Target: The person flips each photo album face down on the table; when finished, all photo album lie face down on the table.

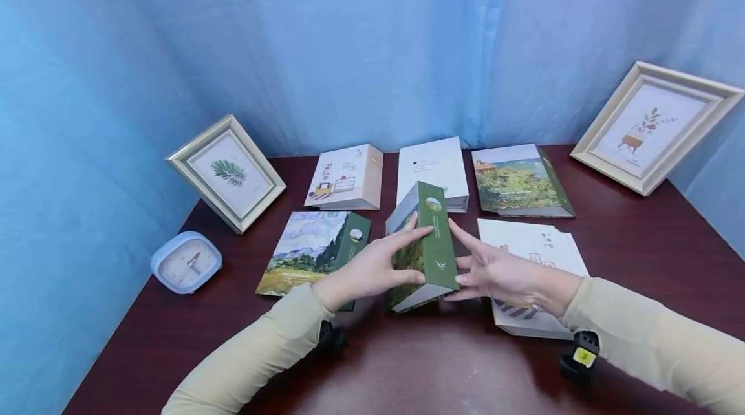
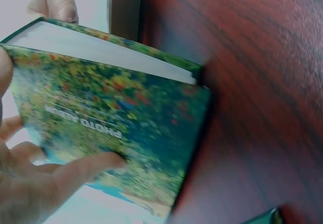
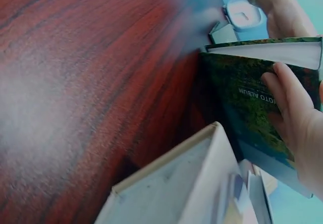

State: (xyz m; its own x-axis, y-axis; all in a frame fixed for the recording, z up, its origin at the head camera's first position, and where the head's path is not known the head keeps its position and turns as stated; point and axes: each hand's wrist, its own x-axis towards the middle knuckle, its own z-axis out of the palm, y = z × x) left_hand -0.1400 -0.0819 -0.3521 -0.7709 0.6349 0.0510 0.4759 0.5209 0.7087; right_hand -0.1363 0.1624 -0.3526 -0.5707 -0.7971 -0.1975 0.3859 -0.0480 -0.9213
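Figure: a green photo album [image 1: 423, 248] stands on edge, spine uppermost, near the middle of the dark wooden surface [image 1: 640, 240], held between two hands. The left hand [image 1: 372, 266] lies flat against the album's left cover with fingers extended; its wrist view shows a finger resting just below the cover's "PHOTO ALBUM" lettering. The right hand [image 1: 495, 273] presses the opposite cover, also with straight fingers [image 3: 285, 90]. Neither grip is clenched: both are flat-handed contacts, so the album is steadied by pressure from each side and not truly clasped.

Risks, as judged from this arrangement. The album rests on a narrow edge and leans slightly; should either palm ease off first, it would likely topple toward that side. To the left lies a landscape-cover album [image 1: 314, 250], to the right a white album [image 1: 532, 273], both close enough to be struck or shoved. The covers appear smooth, so straight fingers could slide. Because nothing holds the covers together at the lower edge, they could splay open. Further albums lie behind, well apart, as do the blue clock [image 1: 186, 262] and two picture frames.
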